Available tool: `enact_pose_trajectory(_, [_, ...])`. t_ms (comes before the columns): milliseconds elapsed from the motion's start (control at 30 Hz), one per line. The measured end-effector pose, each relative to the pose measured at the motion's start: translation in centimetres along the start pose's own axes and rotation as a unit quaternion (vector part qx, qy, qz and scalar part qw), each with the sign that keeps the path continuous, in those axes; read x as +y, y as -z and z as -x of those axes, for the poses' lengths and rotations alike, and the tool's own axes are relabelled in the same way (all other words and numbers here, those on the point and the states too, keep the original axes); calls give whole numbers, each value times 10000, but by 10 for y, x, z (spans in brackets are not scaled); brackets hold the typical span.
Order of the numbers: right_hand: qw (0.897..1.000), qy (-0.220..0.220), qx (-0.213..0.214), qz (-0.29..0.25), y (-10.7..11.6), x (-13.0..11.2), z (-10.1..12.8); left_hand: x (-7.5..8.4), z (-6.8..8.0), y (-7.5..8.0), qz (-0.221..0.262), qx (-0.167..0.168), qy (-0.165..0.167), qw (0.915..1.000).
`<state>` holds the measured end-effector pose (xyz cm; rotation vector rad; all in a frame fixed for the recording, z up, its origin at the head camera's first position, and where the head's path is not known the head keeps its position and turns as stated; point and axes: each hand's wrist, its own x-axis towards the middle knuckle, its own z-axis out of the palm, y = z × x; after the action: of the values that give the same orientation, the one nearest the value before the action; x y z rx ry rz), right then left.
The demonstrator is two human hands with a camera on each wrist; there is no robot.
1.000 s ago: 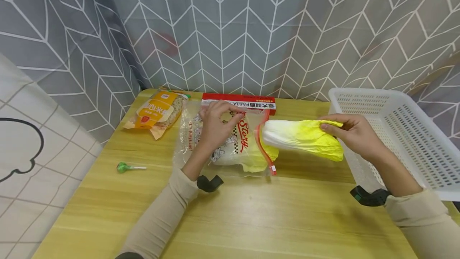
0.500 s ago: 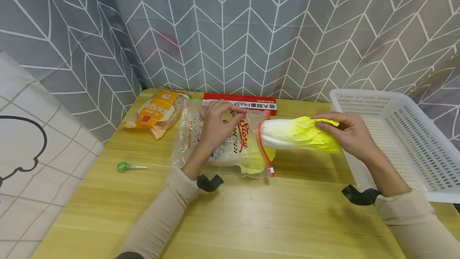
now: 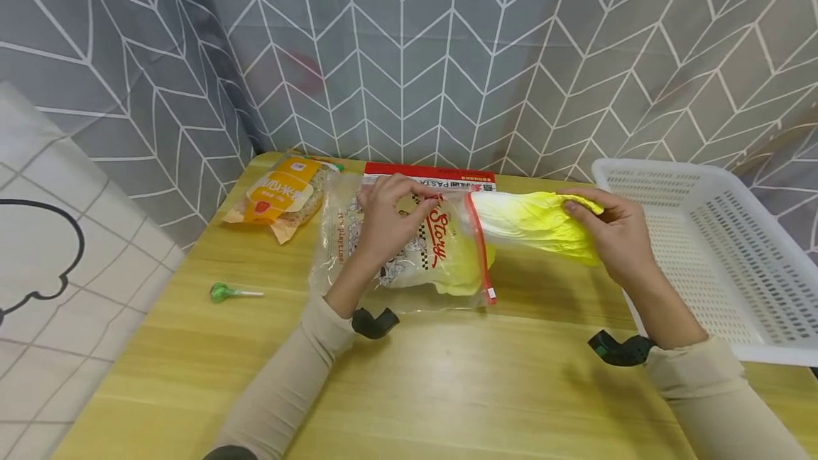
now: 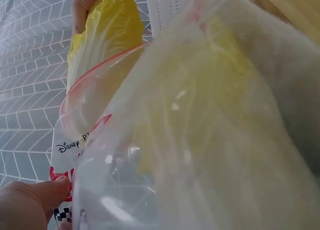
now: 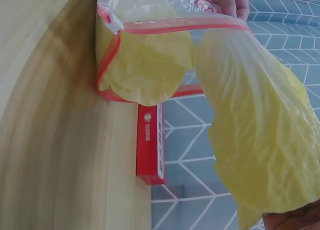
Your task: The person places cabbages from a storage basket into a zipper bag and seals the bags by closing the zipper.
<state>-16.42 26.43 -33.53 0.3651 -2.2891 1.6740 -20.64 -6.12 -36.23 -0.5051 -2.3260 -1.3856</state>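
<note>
A clear zip bag (image 3: pixel 339 261) with a red zip edge and red "Story" print lies on the table, its mouth toward the right. Near its top edge my left hand (image 3: pixel 390 222) pinches the plastic between thumb and fingers. One napa cabbage (image 3: pixel 456 272) is inside the bag, its yellow leaves near the mouth. A second napa cabbage (image 3: pixel 537 218) has its white base end within the mouth. Its yellow leaf end is gripped by my right hand (image 3: pixel 616 233). In the right wrist view the mouth gapes around both cabbages, a white slider (image 5: pixel 114 24) at one corner.
A red pasta box (image 3: pixel 428 172) stands behind the bag. To the left lie an orange-labelled grain bag (image 3: pixel 281 194) and a green lollipop (image 3: pixel 224 292). A white perforated basket (image 3: pixel 709 183) stands at the right. A grey patterned curtain (image 3: pixel 409 55) hangs behind the table.
My right hand has moved left, bringing the second cabbage's white end from in front of the bag's mouth to inside it. My left hand keeps its pinch on the bag.
</note>
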Motion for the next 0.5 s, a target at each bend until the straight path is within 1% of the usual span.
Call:
enact_pose_trajectory(100, [9970,-419,-130,-637,1,2,2,1,-1,-2,35,19,-48,10000])
enact_pose_trajectory(200, [9941,-756,-330,-710,-1,6,2,1,-1,-2,31,44,-103,9999])
enact_pose_trajectory(267, [9935,-881,-460,-556,-4,8,2,2,-1,-1,29,48,-102,9999])
enact_pose_trajectory(400, [9924,-1042,-652,50,-7,11,0,2,0,0,65,68,-85,9999])
enact_pose_trajectory(467, [9918,-1048,-681,270,-6,13,-1,2,-1,-1,92,78,-89,9999])
enact_pose_trajectory(500, [9914,-1080,-679,281,-6,14,-1,2,-1,-2,113,65,-73,9999])
